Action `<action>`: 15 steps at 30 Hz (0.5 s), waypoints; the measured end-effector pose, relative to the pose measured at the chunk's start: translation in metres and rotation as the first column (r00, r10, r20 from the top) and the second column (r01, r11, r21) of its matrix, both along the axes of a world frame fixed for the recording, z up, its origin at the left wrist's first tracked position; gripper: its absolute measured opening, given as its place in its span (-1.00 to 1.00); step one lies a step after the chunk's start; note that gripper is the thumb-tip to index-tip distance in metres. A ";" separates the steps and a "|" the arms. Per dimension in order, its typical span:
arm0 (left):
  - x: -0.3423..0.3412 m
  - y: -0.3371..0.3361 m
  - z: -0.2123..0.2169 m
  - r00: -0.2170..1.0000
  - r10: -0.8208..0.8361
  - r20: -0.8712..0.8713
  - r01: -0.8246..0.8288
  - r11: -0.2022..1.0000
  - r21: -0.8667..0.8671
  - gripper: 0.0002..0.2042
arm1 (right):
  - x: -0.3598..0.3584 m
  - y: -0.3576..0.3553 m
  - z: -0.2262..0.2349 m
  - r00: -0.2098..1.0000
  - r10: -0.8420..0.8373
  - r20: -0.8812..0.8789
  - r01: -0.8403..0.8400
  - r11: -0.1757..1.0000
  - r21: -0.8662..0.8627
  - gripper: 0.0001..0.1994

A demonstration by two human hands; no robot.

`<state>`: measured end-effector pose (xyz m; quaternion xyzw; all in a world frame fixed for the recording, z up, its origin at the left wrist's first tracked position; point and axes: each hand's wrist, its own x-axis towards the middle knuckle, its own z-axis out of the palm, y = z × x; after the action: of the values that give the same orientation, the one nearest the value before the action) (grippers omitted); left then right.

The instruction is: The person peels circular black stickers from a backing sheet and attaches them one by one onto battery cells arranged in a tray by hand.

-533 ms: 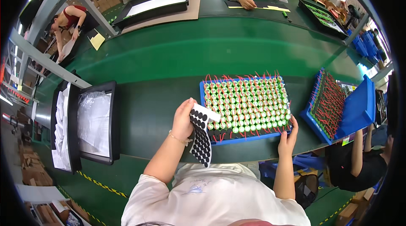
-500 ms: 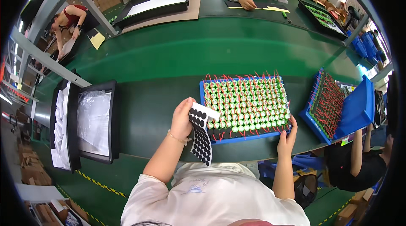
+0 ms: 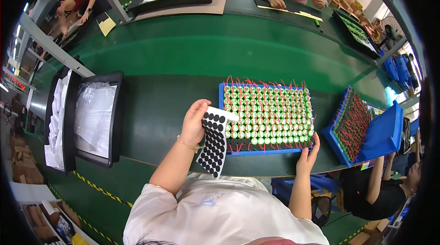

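Observation:
My left hand (image 3: 195,123) pinches the upper edge of a white sheet of round black stickers (image 3: 213,141), which hangs over the table's front edge. The sheet's top part curls over the left side of a blue tray (image 3: 270,152). Rows of green-sleeved cylindrical battery cells (image 3: 269,114) with pale round tops fill that tray, and red wires stick up among them. Along the tray's near side runs a dark strip with red wire ends. My right hand (image 3: 308,155) grips the tray's near right corner, thumb on the near side and fingers along the right edge.
At the left stand black trays (image 3: 118,125) with white sheets and clear plastic. Another blue tray (image 3: 341,146) of red-wired pieces sits tilted at the right, against a blue bin (image 3: 385,130). A person works across the green table (image 3: 178,47); others are at far left and right.
The sticker sheet has turned so its dotted face shows more fully, and its lower end has swung left. My right hand stays at the tray's corner. The whole view has shifted slightly.

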<state>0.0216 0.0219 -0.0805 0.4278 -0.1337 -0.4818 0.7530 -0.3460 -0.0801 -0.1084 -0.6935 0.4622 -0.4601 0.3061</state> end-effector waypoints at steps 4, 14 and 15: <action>-0.002 -0.002 -0.003 0.999 -0.009 -0.035 0.009 1.000 0.002 -0.85 | -0.001 -0.002 -0.002 1.000 -0.010 0.006 0.010 1.000 -0.009 -0.44; -0.007 -0.002 -0.001 0.994 -0.102 -0.036 0.103 0.995 0.007 -0.79 | 0.000 -0.003 -0.002 1.000 0.002 -0.006 -0.002 1.000 -0.002 -0.41; -0.008 -0.002 0.001 0.996 -0.089 -0.027 0.090 0.996 0.009 -0.77 | 0.000 -0.003 -0.003 1.000 0.000 -0.002 0.000 1.000 0.004 -0.43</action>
<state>0.0136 0.0202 -0.0799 0.4189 -0.1401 -0.5214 0.7301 -0.3464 -0.0829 -0.1118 -0.6934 0.4635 -0.4585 0.3067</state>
